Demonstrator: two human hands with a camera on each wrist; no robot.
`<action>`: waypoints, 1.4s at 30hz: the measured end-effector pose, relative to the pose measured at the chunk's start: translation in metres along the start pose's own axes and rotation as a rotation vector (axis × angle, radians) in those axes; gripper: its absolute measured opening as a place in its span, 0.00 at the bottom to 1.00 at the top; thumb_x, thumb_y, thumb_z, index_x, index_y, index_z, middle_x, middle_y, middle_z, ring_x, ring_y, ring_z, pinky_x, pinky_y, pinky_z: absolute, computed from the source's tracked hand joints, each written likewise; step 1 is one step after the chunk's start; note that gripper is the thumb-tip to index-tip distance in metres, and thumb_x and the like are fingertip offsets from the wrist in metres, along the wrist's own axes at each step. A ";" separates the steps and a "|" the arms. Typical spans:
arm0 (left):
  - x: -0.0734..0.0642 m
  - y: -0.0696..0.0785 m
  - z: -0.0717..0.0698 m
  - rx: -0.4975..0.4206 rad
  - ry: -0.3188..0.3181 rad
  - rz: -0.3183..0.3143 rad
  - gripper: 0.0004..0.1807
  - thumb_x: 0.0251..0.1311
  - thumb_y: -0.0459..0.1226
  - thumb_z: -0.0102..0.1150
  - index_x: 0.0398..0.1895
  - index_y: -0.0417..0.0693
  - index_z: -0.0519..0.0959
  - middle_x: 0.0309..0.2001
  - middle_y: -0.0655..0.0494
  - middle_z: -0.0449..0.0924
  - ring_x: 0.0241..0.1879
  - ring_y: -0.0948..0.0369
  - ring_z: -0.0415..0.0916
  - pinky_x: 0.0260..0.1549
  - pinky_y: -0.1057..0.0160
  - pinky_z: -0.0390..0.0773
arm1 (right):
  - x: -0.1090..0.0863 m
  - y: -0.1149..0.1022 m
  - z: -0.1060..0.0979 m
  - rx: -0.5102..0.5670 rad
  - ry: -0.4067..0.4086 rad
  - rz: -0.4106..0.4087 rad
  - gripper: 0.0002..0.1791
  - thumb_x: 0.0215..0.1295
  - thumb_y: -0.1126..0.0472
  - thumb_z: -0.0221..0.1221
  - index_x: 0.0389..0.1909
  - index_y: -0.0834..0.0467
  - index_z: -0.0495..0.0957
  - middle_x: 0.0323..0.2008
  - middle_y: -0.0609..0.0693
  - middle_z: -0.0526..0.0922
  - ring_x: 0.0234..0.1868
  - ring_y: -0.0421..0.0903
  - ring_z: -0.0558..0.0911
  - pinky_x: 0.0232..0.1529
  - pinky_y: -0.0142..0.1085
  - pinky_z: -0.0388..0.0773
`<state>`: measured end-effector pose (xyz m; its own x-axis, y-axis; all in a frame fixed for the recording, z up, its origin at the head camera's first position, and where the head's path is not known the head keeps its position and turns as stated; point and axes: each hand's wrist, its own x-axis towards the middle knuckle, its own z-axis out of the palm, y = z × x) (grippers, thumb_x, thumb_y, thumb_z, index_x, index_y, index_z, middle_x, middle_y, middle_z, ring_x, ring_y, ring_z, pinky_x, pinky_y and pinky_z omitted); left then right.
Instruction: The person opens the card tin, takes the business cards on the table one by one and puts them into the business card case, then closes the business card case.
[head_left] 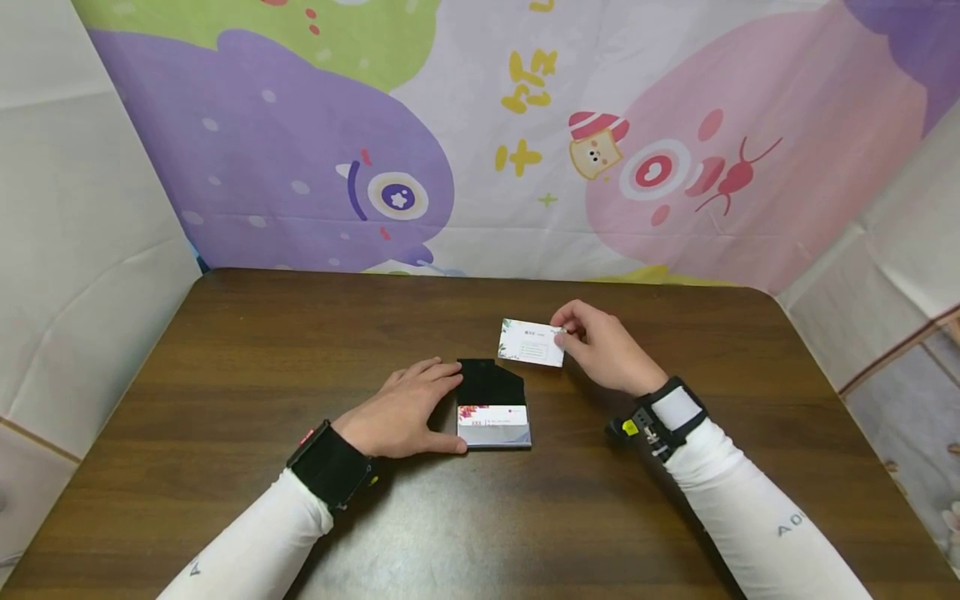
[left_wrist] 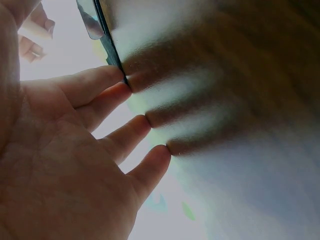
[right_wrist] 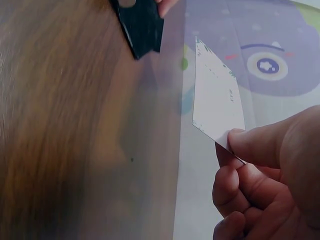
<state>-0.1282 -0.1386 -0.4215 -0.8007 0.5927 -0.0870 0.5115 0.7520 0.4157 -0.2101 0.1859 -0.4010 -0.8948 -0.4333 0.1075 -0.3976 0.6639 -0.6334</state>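
Between thumb and fingers, my right hand (head_left: 607,346) pinches the right end of a white business card (head_left: 525,343) with a leafy green border. The same card (right_wrist: 217,95) stands tilted in the right wrist view. A black card case (head_left: 491,385) lies on the table with its flap folded back, away from me. Inside it is another card (head_left: 498,414) with red flowers, partly covered by the pocket. My left hand (head_left: 408,404) rests at the case's left edge, thumb at the lower corner and fingertips by the flap. Its fingers (left_wrist: 107,80) are spread and fairly straight.
The brown wooden table (head_left: 247,358) reaches back to a cartoon-printed cloth (head_left: 495,225). Pale cloth walls (head_left: 90,208) stand on both sides. A black wrist-worn device (head_left: 330,462) is strapped on each arm over white sleeves.
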 end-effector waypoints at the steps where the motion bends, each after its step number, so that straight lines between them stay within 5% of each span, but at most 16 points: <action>1: 0.000 0.000 0.000 0.001 0.000 0.001 0.53 0.60 0.62 0.73 0.79 0.39 0.67 0.81 0.45 0.61 0.82 0.41 0.50 0.74 0.33 0.57 | 0.000 -0.002 0.001 0.006 -0.003 -0.003 0.09 0.78 0.64 0.61 0.55 0.58 0.77 0.42 0.52 0.81 0.43 0.51 0.77 0.46 0.44 0.76; 42: 0.001 0.001 0.000 -0.024 0.001 -0.017 0.54 0.59 0.62 0.74 0.80 0.40 0.66 0.80 0.45 0.62 0.81 0.41 0.51 0.73 0.33 0.58 | -0.005 -0.027 0.039 0.064 -0.091 -0.088 0.07 0.78 0.64 0.60 0.52 0.55 0.78 0.37 0.47 0.80 0.38 0.46 0.78 0.38 0.41 0.77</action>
<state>-0.1284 -0.1378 -0.4211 -0.8097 0.5794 -0.0934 0.4899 0.7549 0.4361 -0.1865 0.1460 -0.4144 -0.8336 -0.5438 0.0968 -0.4576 0.5818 -0.6724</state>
